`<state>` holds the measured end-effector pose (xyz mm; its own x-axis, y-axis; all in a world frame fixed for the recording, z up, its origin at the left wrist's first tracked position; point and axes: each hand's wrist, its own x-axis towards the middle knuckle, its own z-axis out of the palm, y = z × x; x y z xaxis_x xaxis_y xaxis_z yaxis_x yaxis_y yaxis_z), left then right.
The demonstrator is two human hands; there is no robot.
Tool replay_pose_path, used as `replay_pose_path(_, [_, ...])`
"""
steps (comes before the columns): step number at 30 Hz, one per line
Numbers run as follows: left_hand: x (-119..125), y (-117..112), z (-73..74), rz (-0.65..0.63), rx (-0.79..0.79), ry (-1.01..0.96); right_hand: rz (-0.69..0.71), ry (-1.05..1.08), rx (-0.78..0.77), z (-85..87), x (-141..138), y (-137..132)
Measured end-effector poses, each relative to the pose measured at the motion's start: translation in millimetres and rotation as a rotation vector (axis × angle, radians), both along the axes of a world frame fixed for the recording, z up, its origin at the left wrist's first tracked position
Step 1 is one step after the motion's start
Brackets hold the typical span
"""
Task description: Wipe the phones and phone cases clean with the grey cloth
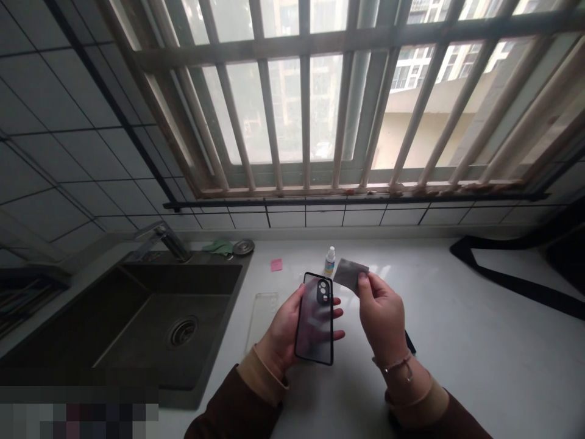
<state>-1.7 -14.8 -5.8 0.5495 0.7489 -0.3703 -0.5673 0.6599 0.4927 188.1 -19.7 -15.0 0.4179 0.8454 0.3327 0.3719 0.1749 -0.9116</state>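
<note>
My left hand (284,326) is closed around a phone case (315,326), which has a black rim, a translucent back and a camera cutout at its upper right. Its fingertips show past the case's right edge. Between thumb and fingers, my right hand (382,311) pinches a small grey square cloth (350,274), held just right of the case's top. Behind both hands a small white bottle (329,260) with a coloured label stands upright on the counter. A clear phone case (260,314) lies left of my left hand, partly hidden by it. Beneath my right wrist, a dark object (410,342) is mostly covered.
To the left is a dark sink (201,341) with a faucet (167,241). A green cloth (219,247) and a round metal strainer (243,247) sit at its back rim. A pink paper (276,264) lies on the white counter (493,366). A black strap (512,283) crosses the right side.
</note>
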Motion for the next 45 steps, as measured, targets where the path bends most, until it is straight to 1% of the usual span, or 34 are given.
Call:
replay_pose_path(1, [1, -1, -1.5, -0.016, -0.009, 0.006, -0.018, -0.106, -0.024, 1.8, 1, -1])
replay_pose_path(3, [3, -2, -4.6, -0.034, -0.02, 0.013, -0.006, -0.23, -0.03, 3.7, 0, -3])
replay_pose_path(4, [4, -2, -5.8, -0.036, -0.022, 0.011, 0.01, -0.287, 0.007, 3.2, -2, -4])
replay_pose_path(6, [6, -3, -6.6, -0.035, -0.02, -0.007, 0.071, -0.418, 0.134, -1.1, -7, -4])
replay_pose_path(7, [8, -4, -6.2, -0.032, -0.019, -0.028, 0.129, -0.493, 0.207, -4.6, -10, -3])
replay_pose_path(9, [12, -4, -4.2, -0.013, -0.024, -0.084, 0.292, -0.639, 0.324, -12.1, -17, -1])
replay_pose_path(11, [14, -4, -1.9, 0.04, -0.035, -0.129, 0.443, -0.74, 0.378, -17.8, -22, 0])
replay_pose_path(14, [11, 0, -1.5, 0.112, -0.069, -0.126, 0.588, -0.784, 0.397, -18.8, -27, -2])
replay_pose_path(16, [6, 4, -3.1, 0.1, -0.084, -0.105, 0.675, -0.762, 0.413, -15.2, -27, -7])
replay_pose_path(18, [0, 8, -4.4, 0.104, -0.081, -0.071, 0.765, -0.703, 0.438, -10.2, -28, -12])
replay_pose_path(21, [-6, 11, -3.2, 0.198, -0.082, -0.006, 0.862, -0.583, 0.443, -2.0, -31, -22])
replay_pose_path(23, [-8, 12, -0.4, 0.256, -0.081, 0.015, 0.868, -0.511, 0.372, 3.4, -32, -27])
replay_pose_path(24, [-7, 12, 1.3, 0.26, -0.073, 0.016, 0.853, -0.469, 0.313, 5.7, -32, -29])
replay_pose_path(26, [-6, 11, 4.9, 0.22, -0.053, 0.0, 0.784, -0.343, 0.18, 9.6, -31, -29])
replay_pose_path(28, [-6, 10, 7.7, 0.156, -0.032, -0.028, 0.64, -0.182, 0.074, 12.0, -26, -27])
replay_pose_path(30, [-6, 8, 8.8, 0.085, -0.021, -0.042, 0.429, -0.065, 0.006, 13.3, -18, -22])
replay_pose_path(32, [-7, 7, 7.6, 0.016, -0.018, -0.026, 0.218, -0.056, -0.023, 13.7, -11, -17])
replay_pose_path(33, [-8, 6, 6.2, -0.02, -0.021, -0.016, 0.144, -0.092, -0.02, 13.5, -9, -15])
replay_pose_path(34, [-8, 6, 4.5, -0.047, -0.022, -0.012, 0.105, -0.148, -0.001, 12.7, -7, -13])
replay_pose_path(35, [-8, 5, 2.5, -0.062, -0.02, -0.018, 0.103, -0.217, 0.034, 11.3, -8, -12])
replay_pose_path(36, [-7, 5, 0.6, -0.074, -0.018, -0.034, 0.135, -0.294, 0.082, 9.1, -10, -12])
replay_pose_path(38, [-5, 5, -2.5, -0.08, -0.024, -0.078, 0.274, -0.443, 0.205, 2.7, -17, -12])
replay_pose_path(40, [-3, 5, -3.9, -0.046, -0.041, -0.112, 0.436, -0.566, 0.318, -4.8, -26, -13])
replay_pose_path(43, [-2, 7, -3.6, 0.022, -0.073, -0.102, 0.64, -0.668, 0.389, -11.2, -34, -14])
replay_pose_path(45, [-4, 8, -2.8, 0.006, -0.084, -0.088, 0.748, -0.673, 0.397, -9.6, -34, -17])
